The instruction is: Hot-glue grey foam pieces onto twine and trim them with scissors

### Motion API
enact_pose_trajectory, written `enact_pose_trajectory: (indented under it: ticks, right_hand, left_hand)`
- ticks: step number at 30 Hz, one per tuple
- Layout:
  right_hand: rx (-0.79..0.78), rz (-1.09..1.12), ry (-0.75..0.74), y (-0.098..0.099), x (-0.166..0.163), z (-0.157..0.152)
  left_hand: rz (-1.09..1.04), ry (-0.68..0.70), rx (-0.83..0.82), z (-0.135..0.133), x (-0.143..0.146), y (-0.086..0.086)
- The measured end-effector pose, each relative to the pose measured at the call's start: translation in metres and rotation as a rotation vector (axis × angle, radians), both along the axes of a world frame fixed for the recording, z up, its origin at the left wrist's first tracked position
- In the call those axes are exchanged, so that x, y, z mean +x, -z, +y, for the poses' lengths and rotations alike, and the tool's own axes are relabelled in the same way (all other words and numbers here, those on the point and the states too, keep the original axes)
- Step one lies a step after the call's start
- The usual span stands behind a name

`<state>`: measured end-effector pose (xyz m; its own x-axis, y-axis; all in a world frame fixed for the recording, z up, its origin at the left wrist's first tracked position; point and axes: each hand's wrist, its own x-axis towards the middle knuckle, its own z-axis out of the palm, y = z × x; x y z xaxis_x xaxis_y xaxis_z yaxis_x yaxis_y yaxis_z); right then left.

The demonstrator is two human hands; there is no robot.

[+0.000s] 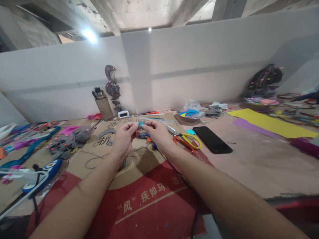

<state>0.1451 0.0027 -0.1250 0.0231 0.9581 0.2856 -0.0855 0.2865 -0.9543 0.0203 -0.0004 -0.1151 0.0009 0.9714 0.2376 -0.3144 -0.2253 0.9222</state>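
Note:
My left hand and my right hand meet above the cardboard sheet, fingertips pinched. Between them is a small teal piece, too small to make out fully; both hands grip it. Under the hands lie a dark blue bit and a small orange scrap, partly hidden. Loops of thin grey cord spread left of my left hand. Close to my right hand lie scissors with a yellow and a red handle, and a teal cut-out shape.
A black phone lies right of the scissors. Behind are a bottle, a small white digital device and a bowl with plastic. Grey pieces with pink pinheads and a blue item lie left, yellow sheet right.

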Motion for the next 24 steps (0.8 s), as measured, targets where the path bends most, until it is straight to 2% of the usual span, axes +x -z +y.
enact_pose_trajectory:
  ticks: [10,15,24]
  right_hand:
    - [-0.04,0.015,-0.024,0.004,0.005,0.006]
    - [-0.063,-0.039,-0.03,0.006,0.005,0.006]
    - [-0.033,-0.14,-0.046,0.004,0.007,0.007]
  left_hand:
    - [-0.099,0.145,-0.103,0.001,-0.005,0.0]
    - [0.011,0.138,-0.137,0.003,-0.008,0.001]
    - [0.223,0.114,-0.044,0.009,-0.017,0.001]
